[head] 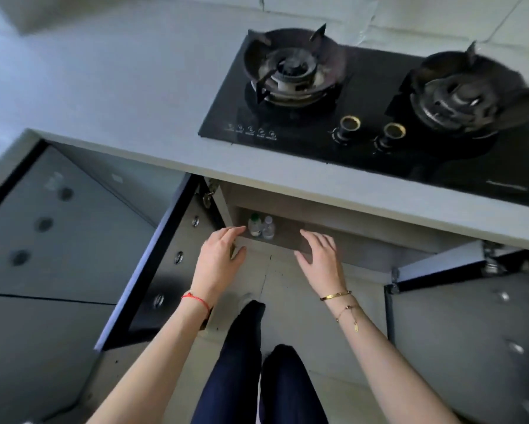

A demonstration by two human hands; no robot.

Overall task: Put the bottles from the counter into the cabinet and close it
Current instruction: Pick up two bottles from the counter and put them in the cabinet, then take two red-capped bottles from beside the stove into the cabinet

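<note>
Bottles (260, 225) stand side by side, two of them, on the cabinet shelf (287, 240) at its left end, under the desk (135, 102) edge. Both doors hang wide open: left door (165, 255), right door (459, 325), clear floor between. Left hand (219, 260) hovers at the shelf's near edge, fingers spread, holding nothing. Right hand (319, 255) likewise, fingers loose and empty. Gas hob (379, 111) sits far right on the desk.

Both arms reach forward and down, forearms bare. Left hand (219, 257) open, fingers loosely spread, holding nothing. Right hand (319, 255) open, palm down, empty.
</note>
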